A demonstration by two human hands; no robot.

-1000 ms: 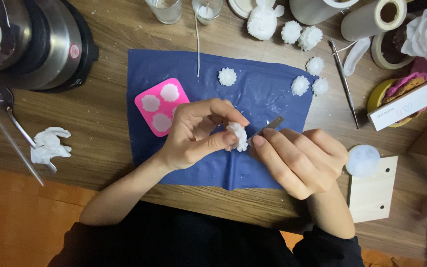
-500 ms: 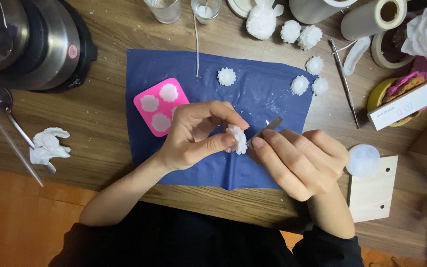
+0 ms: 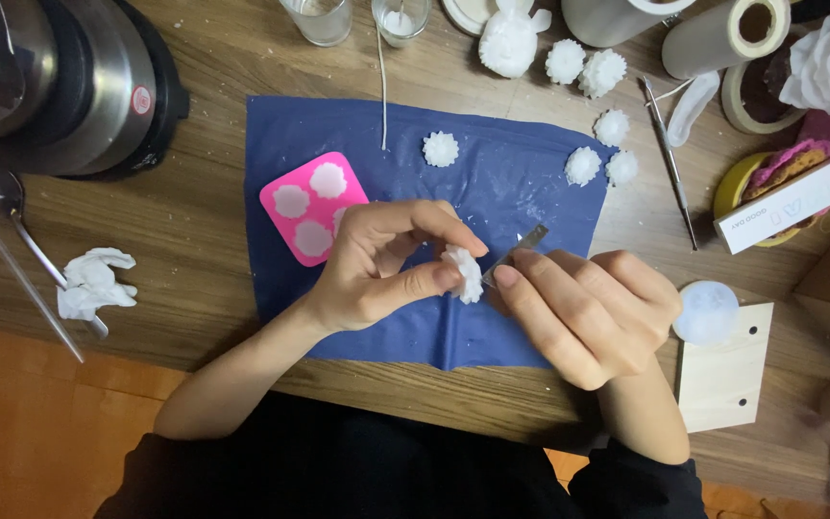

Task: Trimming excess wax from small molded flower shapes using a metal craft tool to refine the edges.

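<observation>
Here the left hand point(image 3: 377, 274) pinches a small white wax flower point(image 3: 462, 272) between thumb and fingertips, holding it just above the blue cloth point(image 3: 492, 173), with the pink mould point(image 3: 311, 205) lying just beyond its knuckles. The right hand point(image 3: 588, 312) is clenched around a thin metal blade point(image 3: 516, 253), forefinger pressed along it; the blade's long axis runs slantwise up and away from that fingertip, its near end meeting the flower's right edge. The flower thus sits directly between the two sets of fingertips, gripped by the left and touched by the tool from the right.
</observation>
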